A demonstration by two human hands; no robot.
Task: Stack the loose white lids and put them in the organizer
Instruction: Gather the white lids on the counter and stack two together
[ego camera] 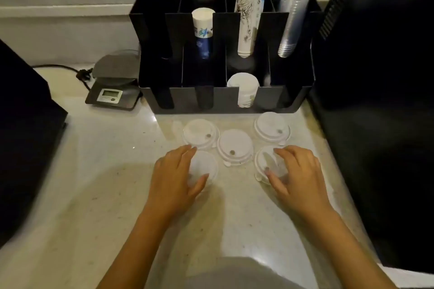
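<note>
Now: left hand (175,176) grip spread over near-left lid (204,166), right hand (296,172) grip spread over near-right lid (266,162); middle lid (234,145) between them, organizer (225,97) beyond toward tabletop's far edge; neither lid clamped.

Single head view; looks forward-down, close over counter (94,183); organizer (225,98) beyond.

The person has 2 bare forearms, with no sleeves on them. The left hand (175,177) and the right hand (298,176) wear no rings, and the wrists are uncovered. Fingernails are short and plain. A grey garment (234,274) covers the body below.
</note>
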